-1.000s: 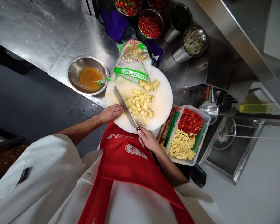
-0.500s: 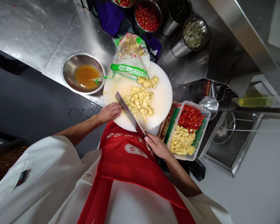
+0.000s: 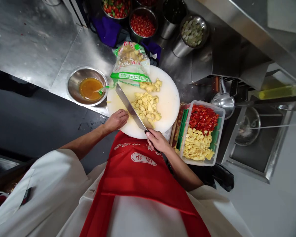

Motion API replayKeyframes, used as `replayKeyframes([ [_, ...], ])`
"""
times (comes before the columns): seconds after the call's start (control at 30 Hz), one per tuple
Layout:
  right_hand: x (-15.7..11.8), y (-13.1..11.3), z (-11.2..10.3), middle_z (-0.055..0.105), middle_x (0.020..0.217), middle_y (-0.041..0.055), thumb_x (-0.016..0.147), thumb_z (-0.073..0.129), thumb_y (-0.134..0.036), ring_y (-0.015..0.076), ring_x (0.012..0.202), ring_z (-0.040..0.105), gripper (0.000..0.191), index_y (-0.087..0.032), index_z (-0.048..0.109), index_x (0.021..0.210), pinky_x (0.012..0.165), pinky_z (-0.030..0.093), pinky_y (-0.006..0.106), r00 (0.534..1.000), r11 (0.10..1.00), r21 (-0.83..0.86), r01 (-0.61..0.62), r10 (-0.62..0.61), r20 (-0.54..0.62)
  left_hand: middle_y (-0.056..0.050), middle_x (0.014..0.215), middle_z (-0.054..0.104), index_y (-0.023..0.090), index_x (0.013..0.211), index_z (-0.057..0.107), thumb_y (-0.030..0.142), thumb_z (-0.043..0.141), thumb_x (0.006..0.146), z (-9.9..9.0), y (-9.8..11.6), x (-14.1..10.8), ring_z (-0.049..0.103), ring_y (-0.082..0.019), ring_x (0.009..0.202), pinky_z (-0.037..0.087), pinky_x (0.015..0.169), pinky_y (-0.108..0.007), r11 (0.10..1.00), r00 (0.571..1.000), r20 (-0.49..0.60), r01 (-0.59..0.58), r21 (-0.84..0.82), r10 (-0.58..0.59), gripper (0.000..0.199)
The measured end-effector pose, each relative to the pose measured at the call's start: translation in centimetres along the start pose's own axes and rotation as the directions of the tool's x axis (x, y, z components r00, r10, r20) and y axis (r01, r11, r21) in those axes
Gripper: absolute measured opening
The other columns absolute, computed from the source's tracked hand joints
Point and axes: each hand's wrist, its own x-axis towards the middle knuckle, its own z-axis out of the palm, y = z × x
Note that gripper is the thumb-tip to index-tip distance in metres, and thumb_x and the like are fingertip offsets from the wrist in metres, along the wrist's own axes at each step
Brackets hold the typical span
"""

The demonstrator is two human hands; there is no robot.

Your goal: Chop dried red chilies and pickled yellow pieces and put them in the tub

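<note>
My right hand is wrapped round the handle of a kitchen knife, whose long blade slants up and left across a round white cutting board. Beside the blade's left face, my left hand rests at the board's near left edge with its fingers curled; anything under them is hidden. A heap of cut ginger lies just right of the blade. Behind it sits an uncut knob of ginger, by the mouth of a clear and green plastic bag with more ginger inside.
A steel bowl of orange-brown liquid stands left of the board. To the right, a clear plastic tub holds chopped red chillies and sliced ginger. Several steel pots, one with chopped chillies, line the back. A ladle lies farther right.
The knife and my right hand have shifted away from me and a little left over the board. My left hand stays curled beside the blade. The whole view has tilted slightly.
</note>
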Motion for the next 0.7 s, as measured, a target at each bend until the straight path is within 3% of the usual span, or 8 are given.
replayKeyframes([
  [0.17,-3.8,-0.4,-3.0,0.053,0.054,-0.0073,0.1,0.039,-0.052,0.0102,0.041,0.051,0.054,-0.016,0.05,0.139,0.051,0.044,0.023,0.979,0.996,-0.017,0.091,-0.093,-0.181,-0.013,0.107,0.064,0.016,0.097,0.067,0.018,0.047,0.093,0.3,3.1,5.8,0.055,-0.024,0.104,0.05,0.091,-0.039,0.997,0.999,-0.032,0.01,0.083,-0.007,0.021],
  [0.23,-5.0,-0.3,-4.4,0.053,0.056,-0.0063,0.1,0.04,-0.054,0.0109,0.042,0.052,0.057,-0.017,0.048,0.142,0.051,0.045,0.024,0.957,0.993,-0.02,0.112,-0.114,-0.268,-0.012,0.108,0.064,0.015,0.103,0.067,0.018,0.046,0.093,1.3,5.2,9.0,0.055,-0.024,0.105,0.048,0.093,-0.039,0.992,0.995,0.081,-0.072,0.105,0.063,0.024],
  [0.33,-6.2,0.3,-6.2,0.054,0.059,-0.0048,0.098,0.041,-0.058,0.0121,0.041,0.051,0.06,-0.018,0.049,0.142,0.047,0.044,0.025,0.917,0.992,0.013,0.123,-0.109,-0.384,-0.012,0.106,0.065,0.015,0.111,0.066,0.012,0.048,0.089,3.6,8.2,13.2,0.057,-0.025,0.102,0.046,0.091,-0.039,0.975,0.949,0.297,-0.161,0.153,0.111,0.029],
  [0.47,-7.4,1.4,-7.6,0.054,0.059,-0.0036,0.097,0.042,-0.06,0.0135,0.041,0.051,0.061,-0.019,0.048,0.143,0.044,0.044,0.027,0.884,0.988,0.077,0.132,-0.082,-0.46,-0.014,0.097,0.067,0.013,0.099,0.07,0.009,0.049,0.085,5.8,9.9,16.3,0.06,-0.027,0.101,0.045,0.091,-0.042,0.967,0.911,0.409,-0.157,0.203,0.062,0.025],
  [0.57,-8.0,2.4,-7.7,0.054,0.058,-0.0037,0.096,0.041,-0.062,0.0141,0.041,0.052,0.064,-0.018,0.047,0.142,0.045,0.045,0.027,0.883,0.984,0.12,0.135,-0.064,-0.464,-0.011,0.1,0.07,0.015,0.103,0.069,0.016,0.05,0.089,4.5,9.3,16.7,0.062,-0.025,0.101,0.047,0.091,-0.039,0.995,0.948,0.309,0.051,0.087,-0.075,0.023],
  [0.63,-8.0,3.0,-7.4,0.053,0.056,-0.0051,0.097,0.04,-0.062,0.0138,0.04,0.052,0.064,-0.017,0.046,0.142,0.044,0.045,0.026,0.895,0.979,0.151,0.139,-0.058,-0.443,-0.008,0.104,0.07,0.018,0.111,0.065,0.028,0.055,0.092,1.9,7.8,15.9,0.065,-0.021,0.095,0.051,0.085,-0.033,0.951,0.952,0.097,0.299,-0.082,-0.291,0.024],
  [0.67,-7.9,3.2,-7.1,0.052,0.055,-0.006,0.097,0.039,-0.061,0.0135,0.04,0.052,0.064,-0.016,0.045,0.142,0.045,0.045,0.026,0.908,0.977,0.165,0.138,-0.058,-0.415,-0.006,0.102,0.07,0.019,0.112,0.063,0.036,0.056,0.092,0.2,6.8,15.1,0.066,-0.019,0.089,0.052,0.078,-0.03,0.89,0.901,-0.043,0.417,-0.185,-0.431,0.026],
  [0.7,-7.6,3.4,-6.7,0.051,0.053,-0.0071,0.098,0.038,-0.06,0.013,0.039,0.051,0.063,-0.016,0.045,0.142,0.045,0.045,0.025,0.927,0.976,0.175,0.131,-0.058,-0.37,-0.004,0.095,0.07,0.02,0.11,0.062,0.042,0.057,0.092,-1.7,5.6,14.2,0.065,-0.017,0.08,0.052,0.07,-0.027,0.808,0.797,-0.189,0.512,-0.29,-0.573,0.029],
])
